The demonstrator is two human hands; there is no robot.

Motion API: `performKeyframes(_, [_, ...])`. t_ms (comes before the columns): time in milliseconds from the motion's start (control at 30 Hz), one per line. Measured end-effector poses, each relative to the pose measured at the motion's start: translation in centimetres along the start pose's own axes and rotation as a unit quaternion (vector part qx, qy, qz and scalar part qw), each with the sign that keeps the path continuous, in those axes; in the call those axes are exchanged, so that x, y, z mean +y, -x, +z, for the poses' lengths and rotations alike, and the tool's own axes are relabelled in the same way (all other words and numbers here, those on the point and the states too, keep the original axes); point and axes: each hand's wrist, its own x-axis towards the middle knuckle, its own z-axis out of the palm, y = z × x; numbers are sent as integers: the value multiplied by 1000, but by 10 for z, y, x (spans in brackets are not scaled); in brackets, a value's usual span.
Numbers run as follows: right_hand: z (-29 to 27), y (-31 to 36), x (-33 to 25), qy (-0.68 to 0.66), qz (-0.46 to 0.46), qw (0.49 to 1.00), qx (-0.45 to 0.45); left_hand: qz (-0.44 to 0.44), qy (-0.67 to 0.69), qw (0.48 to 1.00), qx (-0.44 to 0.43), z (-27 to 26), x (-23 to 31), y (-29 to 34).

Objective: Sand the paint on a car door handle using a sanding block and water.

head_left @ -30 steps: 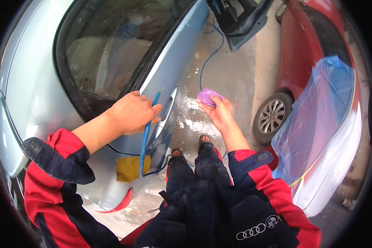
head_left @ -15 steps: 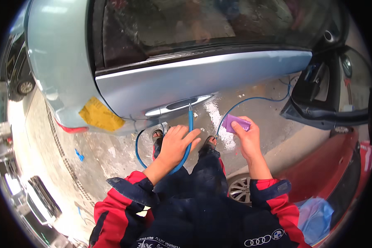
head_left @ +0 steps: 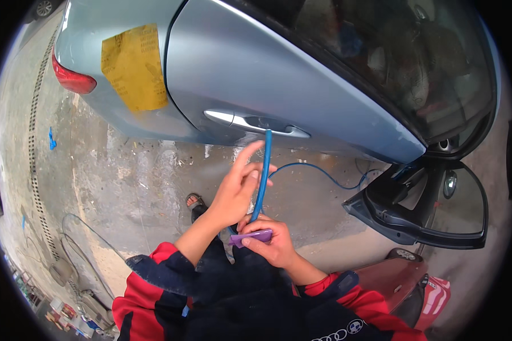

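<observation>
A blue hose [head_left: 261,190] rises almost straight up toward the door handle, its upper end against the silver handle [head_left: 227,118] in this view. My left hand [head_left: 232,193] is loosely closed on the hose, with the index finger stretched out and other fingertips showing past the hose. Just below, my right hand [head_left: 273,244] pinches a folded purple sheet [head_left: 252,237] between thumb and fingers. Its fingers lie by the lower part of the hose; whether they also grip it is hidden. Beyond both hands stands the grey-blue car door [head_left: 239,68].
A yellow sheet [head_left: 133,68] lies on the car's rear panel, near the red tail light [head_left: 74,78]. At right, a black-framed door part with glass [head_left: 421,204] sits low. A red car panel [head_left: 375,281] is behind it. More blue hose [head_left: 330,170] trails over the floor.
My view has turned, so the car now slants down to the right. My right hand has come in from the right, with the purple sheet, to beside the hose and below my left hand.
</observation>
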Motion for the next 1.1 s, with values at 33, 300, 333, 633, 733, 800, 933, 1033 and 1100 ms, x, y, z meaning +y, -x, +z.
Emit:
performKeyframes(33, [-2,0,7,-29,14,999,20,-82,229,969,27,-1,0,9])
performKeyframes(300, [-16,8,23,134,56,988,-47,-183,414,887,86,19,-13,12])
performKeyframes(333, [-18,4,21,140,16,990,12,-132,441,868,188,17,-17,10])
performKeyframes(633, [-122,-26,-51,329,-37,907,259,-24,469,842,265,30,-46,-58])
performKeyframes(733, [-137,-41,-73,360,-40,906,218,-4,495,836,238,27,-46,-68])
performKeyframes(800, [-148,-47,-66,328,-66,924,185,7,552,813,184,26,-55,-71])
performKeyframes(933, [-165,-68,-80,447,-103,882,105,-4,537,825,178,26,-56,-76])
performKeyframes(1033, [-169,-96,-98,483,-105,868,44,1,520,829,205,27,-59,-80])
performKeyframes(1100, [-151,-100,-102,395,-44,911,113,1,478,842,251,28,-56,-85])
